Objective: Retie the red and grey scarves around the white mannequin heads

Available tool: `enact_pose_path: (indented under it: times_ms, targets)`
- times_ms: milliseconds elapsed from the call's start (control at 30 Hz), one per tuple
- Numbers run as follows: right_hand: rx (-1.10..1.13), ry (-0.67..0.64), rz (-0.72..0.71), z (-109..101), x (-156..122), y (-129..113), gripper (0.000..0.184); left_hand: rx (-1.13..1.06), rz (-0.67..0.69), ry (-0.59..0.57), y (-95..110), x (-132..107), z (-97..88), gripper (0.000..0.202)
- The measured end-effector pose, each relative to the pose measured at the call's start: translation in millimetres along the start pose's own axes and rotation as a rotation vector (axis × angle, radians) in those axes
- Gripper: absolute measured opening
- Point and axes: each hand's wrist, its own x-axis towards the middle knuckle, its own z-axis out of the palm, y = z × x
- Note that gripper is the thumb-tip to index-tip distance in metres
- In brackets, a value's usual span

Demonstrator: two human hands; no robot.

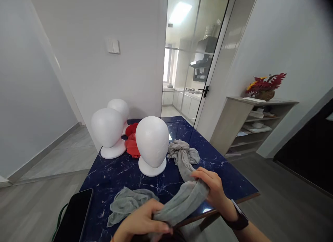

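Observation:
A long grey scarf point(179, 205) is stretched between my two hands above the table's near edge. My left hand point(145, 219) is closed round it at the bottom, thumb and fingers on either side of the cloth. Further right, my right hand point(210, 186) grips another stretch of the same scarf. Its one end lies crumpled on the table to the back right, and more grey cloth point(130, 202) is heaped beside my left hand. Just beyond stands a white foam mannequin head point(152, 143) on a round base, touched by neither hand.
Two more white foam heads, one in front point(107, 129) and one behind point(119, 108), stand at the left. Red cloth point(132, 144) lies between the heads on the dark blue marbled table point(218, 169). A black phone point(74, 216) is at the near left corner. A shelf point(231, 120) stands right.

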Motion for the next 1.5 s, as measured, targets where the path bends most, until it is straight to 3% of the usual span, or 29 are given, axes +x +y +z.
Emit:
enact_pose_path:
  times_ms: [67,167,267,367,467,533,600,700,733,800,867,933,967,1033,1167,1233,1300,1333,1433,1500]
  targets:
    - [0.041,-0.177,0.061,10,-4,10,0.019,-0.139,0.092,0.158,3,-28,-21.9,0.049]
    - [0.071,-0.516,0.108,25,-8,28,0.018,-0.372,0.208,0.416,11,-60,-46.2,0.043]
    - [-0.116,-0.551,0.183,22,-3,61,0.016,-0.457,0.348,0.580,23,-76,-62.4,0.032]
    - [-0.312,-0.412,0.312,-11,20,109,0.025,-0.464,0.493,0.732,34,-85,-74.0,0.026]
    - [-0.465,-0.246,0.420,-66,59,148,0.027,-0.504,0.579,0.815,41,-89,-82.8,0.020]
    - [-0.668,0.004,0.511,-105,88,159,0.024,-0.497,0.624,0.821,45,-92,-86.8,0.019]
    - [-0.735,0.316,0.566,-135,111,160,0.036,-0.421,0.606,0.788,49,-93,-89.1,0.021]
    - [-0.611,0.666,0.594,-153,122,156,0.062,-0.232,0.398,0.631,54,-94,-89.4,0.025]
    - [-0.546,0.692,0.593,-151,117,157,0.062,-0.170,0.293,0.555,54,-93,-88.7,0.026]
    - [-0.405,0.569,0.585,-134,90,161,0.052,-0.072,0.093,0.411,51,-89,-86.4,0.024]
    - [-0.257,0.252,0.551,-107,50,166,0.029,-0.004,-0.038,0.321,46,-83,-82.8,0.022]
    - [-0.188,0.035,0.558,-78,7,165,0.012,0.035,-0.100,0.263,39,-76,-77.7,0.024]
    - [-0.181,-0.132,0.558,-63,-11,159,0.018,0.047,-0.121,0.235,36,-73,-74.5,0.026]
    - [-0.196,-0.261,0.556,-34,-35,134,0.039,0.076,-0.146,0.144,33,-64,-66.3,0.029]
    - [0.304,-0.447,0.412,20,-29,38,0.047,0.219,-0.072,-0.040,40,-44,-47.0,0.029]
    - [0.519,-0.564,0.338,47,-13,-7,0.076,0.251,-0.011,-0.047,44,-38,-40.1,0.029]
    - [0.667,-0.703,0.286,71,0,-34,0.095,0.209,0.013,-0.030,43,-38,-37.5,0.031]
    - [0.734,-0.782,0.293,80,4,-40,0.093,0.172,0.011,-0.014,41,-41,-37.8,0.033]
    - [0.988,-0.994,0.436,95,8,-31,0.055,0.047,-0.030,0.043,30,-56,-42.9,0.037]
    - [1.217,-1.027,0.586,93,7,-15,0.049,-0.003,-0.083,0.062,25,-64,-47.8,0.036]
